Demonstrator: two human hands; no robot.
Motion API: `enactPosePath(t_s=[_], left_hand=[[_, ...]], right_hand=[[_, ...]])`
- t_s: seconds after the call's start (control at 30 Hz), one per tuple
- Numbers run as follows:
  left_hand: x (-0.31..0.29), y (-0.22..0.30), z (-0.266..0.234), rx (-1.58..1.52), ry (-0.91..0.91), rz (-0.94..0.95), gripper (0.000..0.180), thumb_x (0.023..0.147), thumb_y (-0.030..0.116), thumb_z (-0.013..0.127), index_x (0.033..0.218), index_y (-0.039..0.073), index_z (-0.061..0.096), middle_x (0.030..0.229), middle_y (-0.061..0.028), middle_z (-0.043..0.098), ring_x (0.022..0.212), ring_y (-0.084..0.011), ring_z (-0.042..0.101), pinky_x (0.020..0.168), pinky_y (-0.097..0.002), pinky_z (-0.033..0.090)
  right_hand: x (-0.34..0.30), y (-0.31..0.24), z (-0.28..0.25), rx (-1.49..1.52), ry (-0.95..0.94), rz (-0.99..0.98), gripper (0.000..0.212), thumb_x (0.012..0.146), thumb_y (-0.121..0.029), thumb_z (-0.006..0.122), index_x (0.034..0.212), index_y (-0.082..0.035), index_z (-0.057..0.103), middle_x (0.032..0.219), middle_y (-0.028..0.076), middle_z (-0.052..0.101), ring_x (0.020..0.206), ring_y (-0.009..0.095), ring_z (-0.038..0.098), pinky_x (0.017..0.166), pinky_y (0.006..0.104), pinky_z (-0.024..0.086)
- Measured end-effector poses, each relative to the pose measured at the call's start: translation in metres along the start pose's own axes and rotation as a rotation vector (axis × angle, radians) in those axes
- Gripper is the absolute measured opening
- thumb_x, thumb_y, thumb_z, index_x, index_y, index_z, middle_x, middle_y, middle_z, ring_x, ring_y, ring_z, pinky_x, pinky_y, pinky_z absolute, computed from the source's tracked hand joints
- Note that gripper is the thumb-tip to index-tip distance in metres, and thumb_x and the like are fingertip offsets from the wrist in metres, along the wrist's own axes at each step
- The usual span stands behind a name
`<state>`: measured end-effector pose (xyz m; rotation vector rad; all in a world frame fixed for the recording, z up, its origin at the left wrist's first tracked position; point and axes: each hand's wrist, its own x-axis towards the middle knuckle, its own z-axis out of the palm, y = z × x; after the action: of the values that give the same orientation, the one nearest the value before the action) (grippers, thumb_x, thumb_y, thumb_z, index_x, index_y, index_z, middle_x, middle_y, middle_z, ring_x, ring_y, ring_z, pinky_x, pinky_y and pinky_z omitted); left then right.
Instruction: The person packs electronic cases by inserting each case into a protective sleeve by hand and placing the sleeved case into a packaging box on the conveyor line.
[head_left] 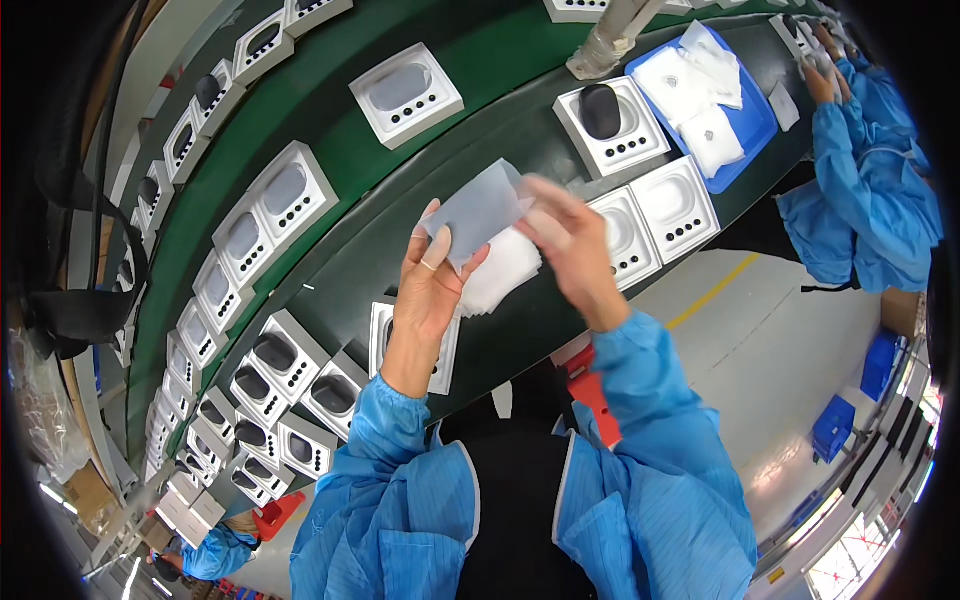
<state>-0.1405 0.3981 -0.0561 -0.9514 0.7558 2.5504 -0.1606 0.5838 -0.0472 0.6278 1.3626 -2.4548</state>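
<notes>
My left hand (432,290) grips a translucent whitish pouch or sheet (474,212) above the dark green bench, its thumb on the front and fingers behind. At the right edge of this pouch is my right hand (578,250), fingers bent and smeared by motion; whether they pinch it I cannot tell. A pile of thin white sheets or pouches (503,278) lies below both hands. Partly hidden by my left wrist is a white box tray (443,362). Beyond my right hand stand two white trays (680,208) with black round pieces, and one holding a dark oval device (600,110).
A blue bin (757,120) with white pouches (678,88) stands at the right. Many white trays (290,185) line the green conveyor (340,150); others with dark devices (275,352) crowd the left. A grey post (608,45) rises at the back. Co-workers (865,165) in blue sit at right and lower left.
</notes>
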Motion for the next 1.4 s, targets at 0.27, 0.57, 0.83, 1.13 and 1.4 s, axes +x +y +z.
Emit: enactPosePath(t_s=[0.27,0.57,0.83,1.13,1.4], left_hand=[[0.011,0.053,-0.011,0.454,0.151,0.194,0.061,0.085,0.008,0.068,0.14,0.009,0.04,0.122,-0.013,0.056,0.104,-0.0234,0.062,0.082,-0.0358,0.056],[-0.002,0.095,-0.021,0.728,0.24,0.31,0.064,0.085,0.012,0.067,0.142,0.011,0.039,0.114,-0.0125,0.062,0.098,-0.0202,0.064,0.074,-0.0294,0.054],[-0.011,0.1,-0.032,0.745,0.307,0.393,0.063,0.083,0.01,0.068,0.14,0.008,0.041,0.108,-0.0125,0.065,0.095,-0.0196,0.065,0.073,-0.0286,0.054],[0.019,-0.005,0.064,1.582,-0.085,1.021,0.06,0.07,0.003,0.072,0.126,0.021,0.057,0.086,-0.0108,0.055,0.073,-0.0271,0.058,0.064,-0.0391,0.05],[0.05,-0.082,0.12,2.155,-0.375,0.912,0.034,0.064,0.006,0.072,0.095,0.01,0.061,0.084,-0.0123,0.052,0.081,-0.0277,0.058,0.059,-0.035,0.054]], right_hand=[[-0.042,-0.049,-0.121,-2.056,-0.471,-0.323,0.083,0.068,-0.004,0.074,0.143,-0.018,0.041,0.151,0.008,0.033,0.143,0.034,0.022,0.116,0.0536,0.016],[0.019,-0.051,-0.095,-2.141,-0.786,-0.406,0.102,0.057,-0.013,0.083,0.146,-0.02,0.034,0.153,0.013,0.026,0.144,0.035,0.018,0.116,0.0541,0.013],[-0.004,-0.045,-0.1,-1.918,-0.581,-0.32,0.104,0.057,-0.019,0.086,0.147,-0.014,0.033,0.151,0.015,0.03,0.144,0.034,0.019,0.116,0.0525,0.013],[-0.055,0.001,-0.121,-0.879,0.573,0.041,0.034,0.089,-0.027,0.068,0.078,0.004,0.058,0.06,0.009,0.06,0.044,0.016,0.057,0.039,0.0252,0.046],[-0.034,-0.016,-0.118,-0.762,0.599,0.225,0.039,0.089,-0.033,0.065,0.083,0.006,0.062,0.061,0.013,0.065,0.046,0.018,0.063,0.039,0.0274,0.047]])
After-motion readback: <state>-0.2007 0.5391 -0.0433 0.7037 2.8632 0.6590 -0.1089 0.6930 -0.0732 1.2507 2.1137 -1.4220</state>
